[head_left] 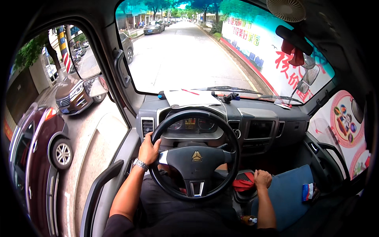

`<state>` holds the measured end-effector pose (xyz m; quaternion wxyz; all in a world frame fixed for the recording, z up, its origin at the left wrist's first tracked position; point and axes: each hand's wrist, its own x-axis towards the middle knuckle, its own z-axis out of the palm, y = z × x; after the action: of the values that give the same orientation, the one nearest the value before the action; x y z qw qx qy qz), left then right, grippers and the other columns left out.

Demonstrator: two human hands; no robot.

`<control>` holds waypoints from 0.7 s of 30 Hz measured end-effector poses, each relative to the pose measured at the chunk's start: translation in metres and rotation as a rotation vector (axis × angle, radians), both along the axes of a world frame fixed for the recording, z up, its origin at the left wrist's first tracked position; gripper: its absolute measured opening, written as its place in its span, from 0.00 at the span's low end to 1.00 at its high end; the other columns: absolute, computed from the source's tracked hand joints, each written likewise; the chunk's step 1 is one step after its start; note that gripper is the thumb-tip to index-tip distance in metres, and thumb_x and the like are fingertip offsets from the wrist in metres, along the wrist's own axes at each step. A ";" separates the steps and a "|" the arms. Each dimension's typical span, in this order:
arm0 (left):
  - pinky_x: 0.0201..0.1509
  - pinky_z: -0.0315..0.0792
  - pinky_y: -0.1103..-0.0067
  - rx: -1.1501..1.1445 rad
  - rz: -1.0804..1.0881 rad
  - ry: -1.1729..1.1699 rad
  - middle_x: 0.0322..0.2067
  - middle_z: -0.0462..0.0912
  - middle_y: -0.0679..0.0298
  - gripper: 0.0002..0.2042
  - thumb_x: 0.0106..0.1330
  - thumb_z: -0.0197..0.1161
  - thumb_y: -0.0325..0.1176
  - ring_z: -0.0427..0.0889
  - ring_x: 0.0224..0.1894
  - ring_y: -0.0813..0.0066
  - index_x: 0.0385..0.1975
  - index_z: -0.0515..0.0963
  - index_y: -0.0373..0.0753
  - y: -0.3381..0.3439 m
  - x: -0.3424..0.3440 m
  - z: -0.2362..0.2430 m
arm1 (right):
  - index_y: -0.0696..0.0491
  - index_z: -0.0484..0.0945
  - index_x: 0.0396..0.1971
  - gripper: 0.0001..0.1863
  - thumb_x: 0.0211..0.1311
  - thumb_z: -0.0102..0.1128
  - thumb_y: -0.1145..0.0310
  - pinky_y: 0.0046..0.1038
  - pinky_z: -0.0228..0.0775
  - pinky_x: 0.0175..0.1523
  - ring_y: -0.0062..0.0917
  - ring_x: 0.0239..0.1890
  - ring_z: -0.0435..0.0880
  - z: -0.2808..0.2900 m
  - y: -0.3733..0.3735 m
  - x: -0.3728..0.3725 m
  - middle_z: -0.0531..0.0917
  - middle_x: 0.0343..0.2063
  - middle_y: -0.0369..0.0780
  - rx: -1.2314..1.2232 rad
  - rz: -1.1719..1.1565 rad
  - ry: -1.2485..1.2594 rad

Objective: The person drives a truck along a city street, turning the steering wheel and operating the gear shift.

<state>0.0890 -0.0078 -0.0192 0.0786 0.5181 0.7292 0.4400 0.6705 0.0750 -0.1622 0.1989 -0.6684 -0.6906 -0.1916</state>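
Note:
My left hand (149, 149) is wrapped round the left side of the black steering wheel (180, 158), with a metal watch (140, 164) on the wrist. To the right of the wheel, my right hand (262, 179) is closed over the top of the gear lever. The knob itself is hidden under the fingers. A red cloth cover (244, 182) hangs about the lever, just left of that hand. Behind the wheel rim sits the instrument cluster (190, 124), partly covered by the wheel.
White papers (189, 98) lie on the dashboard (252, 113). A blue seat (290, 197) on the right bears a small blue-and-red packet (308, 192). Parked cars, among them a dark red one (37, 158), line the left. The road (177, 55) stretches ahead, with a printed wall (272, 59) on its right.

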 end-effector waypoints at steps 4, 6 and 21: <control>0.56 0.79 0.58 0.004 0.022 -0.016 0.47 0.86 0.39 0.26 0.74 0.66 0.43 0.86 0.51 0.40 0.64 0.71 0.35 0.002 0.005 0.003 | 0.49 0.85 0.22 0.18 0.67 0.64 0.52 0.47 0.78 0.43 0.42 0.35 0.87 -0.001 -0.003 0.001 0.88 0.27 0.43 -0.004 0.006 -0.005; 0.56 0.79 0.58 0.009 0.020 -0.034 0.47 0.86 0.39 0.26 0.74 0.66 0.44 0.86 0.51 0.39 0.64 0.72 0.35 -0.002 0.005 0.002 | 0.49 0.85 0.22 0.18 0.67 0.64 0.52 0.47 0.78 0.42 0.42 0.34 0.87 0.004 -0.006 -0.006 0.87 0.26 0.43 -0.009 0.016 0.010; 0.54 0.79 0.61 -0.058 -0.043 0.016 0.44 0.88 0.41 0.27 0.74 0.66 0.48 0.88 0.48 0.43 0.62 0.73 0.33 0.021 0.000 0.022 | 0.49 0.86 0.23 0.19 0.68 0.63 0.52 0.44 0.78 0.45 0.40 0.35 0.87 0.004 -0.004 0.003 0.87 0.26 0.41 -0.041 -0.013 -0.005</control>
<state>0.0887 0.0129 0.0026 0.0973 0.5346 0.7310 0.4129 0.6733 0.0706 -0.1583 0.1821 -0.6762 -0.6907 -0.1804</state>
